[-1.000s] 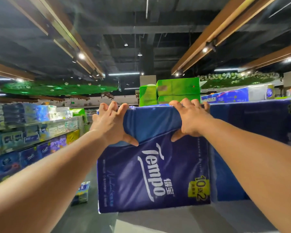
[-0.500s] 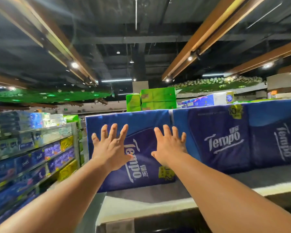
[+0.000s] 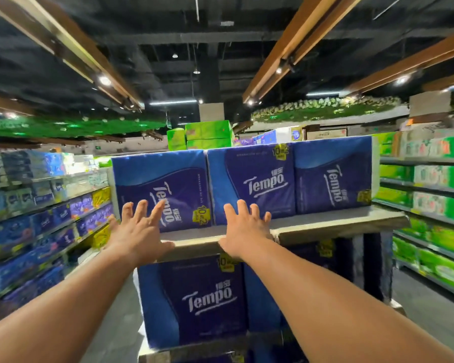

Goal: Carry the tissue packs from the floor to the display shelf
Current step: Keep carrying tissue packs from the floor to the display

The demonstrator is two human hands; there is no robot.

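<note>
Both hands have drawn back from the leftmost Tempo tissue pack [image 3: 161,191], which they were pressing 0.5 s ago. Now the left hand [image 3: 138,233] and right hand [image 3: 244,229] hover spread wide, holding nothing, near the display shelf [image 3: 338,226] front edge. 3 Tempo packs stand side by side, touching, on top; at least 1 lower Tempo pack [image 3: 194,299] sits beneath. Bare shelf shows before the packs.
</note>
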